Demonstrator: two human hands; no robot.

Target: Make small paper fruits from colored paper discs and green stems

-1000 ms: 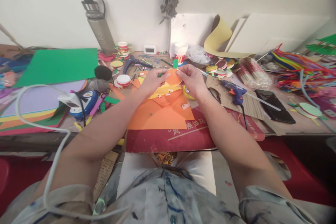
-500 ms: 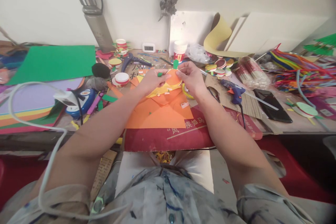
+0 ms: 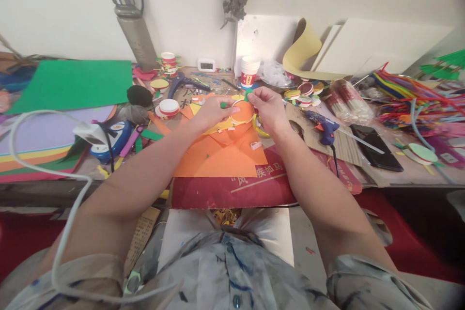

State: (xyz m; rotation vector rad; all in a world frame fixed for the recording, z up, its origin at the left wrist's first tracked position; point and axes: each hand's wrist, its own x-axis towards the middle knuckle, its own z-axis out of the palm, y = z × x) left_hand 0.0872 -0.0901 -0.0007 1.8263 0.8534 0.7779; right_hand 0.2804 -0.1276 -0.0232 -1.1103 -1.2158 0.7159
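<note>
Between my hands is a round orange paper disc with a pale rim and small green tabs at its edge. My left hand pinches the disc's left side, thumb on its face, beside one green tab. My right hand has thumb and fingers closed on the green paper tab at the disc's top. Orange paper sheets and yellow paper with small white bits lie just below, on a red board.
To the right lie a blue glue gun and a black phone. Behind stand paper cups and a grey bottle. Green sheets and a white cable are on the left. Colourful pipe cleaners are at far right.
My right hand's fingers have moved from the disc's right edge up to the green tab at its top. The disc sits slightly lower and to the right; my left hand still holds it.
</note>
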